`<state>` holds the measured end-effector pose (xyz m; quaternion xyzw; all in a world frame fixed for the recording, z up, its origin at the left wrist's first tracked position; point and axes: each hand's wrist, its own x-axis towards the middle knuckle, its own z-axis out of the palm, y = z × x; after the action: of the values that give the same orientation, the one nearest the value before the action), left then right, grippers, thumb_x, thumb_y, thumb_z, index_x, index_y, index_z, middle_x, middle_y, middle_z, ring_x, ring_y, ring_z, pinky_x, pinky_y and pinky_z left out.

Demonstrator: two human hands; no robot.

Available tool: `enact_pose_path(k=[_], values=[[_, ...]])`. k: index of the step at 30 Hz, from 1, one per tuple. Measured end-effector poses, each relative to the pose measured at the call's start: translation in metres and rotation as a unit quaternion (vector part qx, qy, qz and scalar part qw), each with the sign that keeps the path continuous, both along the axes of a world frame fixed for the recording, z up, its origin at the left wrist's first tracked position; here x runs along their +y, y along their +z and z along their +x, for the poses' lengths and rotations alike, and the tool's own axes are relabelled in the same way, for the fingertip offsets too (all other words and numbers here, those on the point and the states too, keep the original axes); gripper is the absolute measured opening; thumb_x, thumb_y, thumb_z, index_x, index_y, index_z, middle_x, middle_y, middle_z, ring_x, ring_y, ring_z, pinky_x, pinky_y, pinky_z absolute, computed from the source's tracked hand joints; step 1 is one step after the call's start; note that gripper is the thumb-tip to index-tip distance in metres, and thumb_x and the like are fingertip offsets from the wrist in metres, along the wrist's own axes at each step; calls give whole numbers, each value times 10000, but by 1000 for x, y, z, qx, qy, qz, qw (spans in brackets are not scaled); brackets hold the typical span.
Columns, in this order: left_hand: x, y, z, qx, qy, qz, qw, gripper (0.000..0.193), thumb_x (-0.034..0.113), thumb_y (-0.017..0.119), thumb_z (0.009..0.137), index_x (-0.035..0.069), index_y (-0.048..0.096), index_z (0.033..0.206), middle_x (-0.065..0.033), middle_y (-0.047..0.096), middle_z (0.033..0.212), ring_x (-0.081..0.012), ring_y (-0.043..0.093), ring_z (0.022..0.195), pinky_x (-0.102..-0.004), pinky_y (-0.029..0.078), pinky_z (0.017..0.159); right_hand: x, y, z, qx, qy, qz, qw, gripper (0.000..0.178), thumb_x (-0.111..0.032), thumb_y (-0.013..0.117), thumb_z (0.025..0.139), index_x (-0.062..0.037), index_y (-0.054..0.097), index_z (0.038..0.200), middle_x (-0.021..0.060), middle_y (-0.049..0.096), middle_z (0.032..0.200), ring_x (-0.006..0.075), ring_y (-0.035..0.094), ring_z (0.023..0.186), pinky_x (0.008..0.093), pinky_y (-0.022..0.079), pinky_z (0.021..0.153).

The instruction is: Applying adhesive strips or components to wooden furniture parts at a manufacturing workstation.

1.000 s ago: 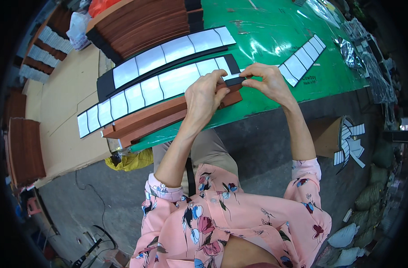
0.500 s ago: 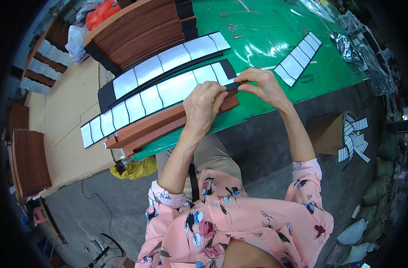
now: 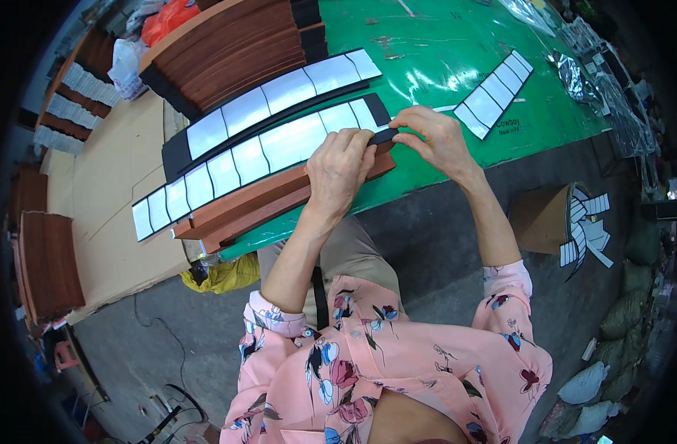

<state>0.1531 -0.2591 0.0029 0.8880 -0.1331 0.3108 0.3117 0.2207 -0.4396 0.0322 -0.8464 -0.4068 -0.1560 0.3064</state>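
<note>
Between the fingertips of both hands is a short black strip, at the right end of a reddish-brown wooden-looking piece along the table's front edge. My left hand is closed on the strip's left part, its fingers partly hiding the piece below. Thumb and index of my right hand pinch the strip's right end. Just beyond lies a long black strip with white backing segments, and behind it a second white-backed black strip. A shorter white-backed strip rests apart to the right.
Stacked brown boards with black ends stand at the back left of the green table top. Beige board covers the left side. A cardboard bin with white strip scraps stands on the floor at right.
Both hands stay at the black strip, with only slight finger movement. The right hand has shifted slightly up and left. The white-backed strips lie almost as before.
</note>
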Motion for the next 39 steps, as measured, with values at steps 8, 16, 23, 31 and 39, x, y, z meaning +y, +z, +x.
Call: enact_pose_path(k=[8,16,23,31,39], values=[[3,-2,1,3,-15,-37,999,177,127,689,721,72,643,883,-48,619,810,-220,583,703,-326,471,596,-1,12,-2,71,2,-9,997,202,-123,711,723,-28,651,891,90,651,864,226,638,775,312,506,641],[5,1,1,24,-19,-33,999,179,128,687,739,55,660,901,-71,641,855,-225,608,749,-315,480,645,-5,2,0,87,-5,-9,996,208,-125,721,710,-25,662,883,94,654,860,221,635,780,304,503,664],[6,1,-1,26,-24,-33,999,181,125,690,742,47,659,903,-77,642,860,-227,610,754,-314,482,642,-6,-3,3,105,7,10,994,206,-125,725,708,-18,670,875,92,662,863,223,633,808,311,501,699],[4,1,1,27,-18,-27,999,179,130,680,744,49,653,901,-74,639,856,-228,608,744,-315,483,638,-6,-3,5,136,13,26,990,203,-100,730,706,-6,671,876,97,665,869,221,631,827,312,498,724],[2,-2,-1,-21,-8,11,1000,200,100,666,716,99,659,916,-36,613,832,-203,588,710,-315,480,592,-7,-19,2,94,6,47,994,233,-124,705,726,-40,663,940,103,649,914,243,627,827,321,496,712]])
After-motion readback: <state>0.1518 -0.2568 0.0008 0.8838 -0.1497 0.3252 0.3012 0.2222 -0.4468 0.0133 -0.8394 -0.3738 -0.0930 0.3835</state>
